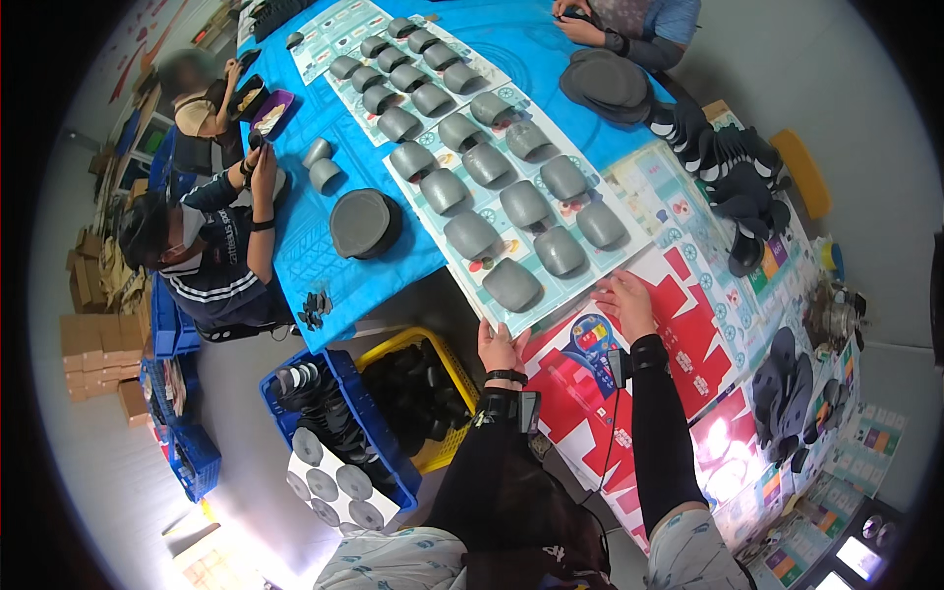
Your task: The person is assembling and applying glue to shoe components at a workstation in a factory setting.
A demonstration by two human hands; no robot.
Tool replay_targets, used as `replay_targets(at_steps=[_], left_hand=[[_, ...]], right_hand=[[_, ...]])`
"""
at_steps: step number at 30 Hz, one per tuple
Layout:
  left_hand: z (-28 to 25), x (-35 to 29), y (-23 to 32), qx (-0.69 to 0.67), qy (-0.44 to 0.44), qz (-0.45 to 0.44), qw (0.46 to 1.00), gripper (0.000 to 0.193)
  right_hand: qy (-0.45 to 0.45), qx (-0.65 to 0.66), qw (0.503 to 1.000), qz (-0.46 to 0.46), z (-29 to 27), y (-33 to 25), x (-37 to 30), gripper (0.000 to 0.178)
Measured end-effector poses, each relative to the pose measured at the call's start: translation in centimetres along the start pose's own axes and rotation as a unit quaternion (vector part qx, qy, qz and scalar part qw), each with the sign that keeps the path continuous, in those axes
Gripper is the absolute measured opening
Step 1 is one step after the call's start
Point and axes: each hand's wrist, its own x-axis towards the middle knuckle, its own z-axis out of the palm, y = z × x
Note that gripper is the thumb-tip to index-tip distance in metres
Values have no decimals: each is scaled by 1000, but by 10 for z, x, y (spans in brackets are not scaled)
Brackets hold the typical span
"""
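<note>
Patterned sleeves (393,562), hands (503,351) at board (559,289), grey domes (511,284)

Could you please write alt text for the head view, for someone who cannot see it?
A person's left hand and right hand are at the near end of a printed sheet bearing rows of curved grey pieces, partly over a blue-covered table. Three other people are around it; a blue crate and yellow crate below hold dark pieces.
</note>
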Motion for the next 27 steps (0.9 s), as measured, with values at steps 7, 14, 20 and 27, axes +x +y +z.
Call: replay_targets(at_steps=[7, 14, 20, 27], left_hand=[[14, 0, -3, -11, 18, -16, 1000, 44], [-6, 6, -12, 22, 32, 14, 999, 46], [-11, 2, -17, 38, 23, 71, 996, 45], [-9, 1, -20, 58, 38, 104, 992, 45]], right_hand=[[17, -17, 1000, 4, 6, 2, -7, 38], [15, -22, 1000, 6, 3, 3, -14, 35], [31, -29, 999, 21, -3, 10, -18, 34], [16, -30, 999, 30, 2, 22, -12, 41]])
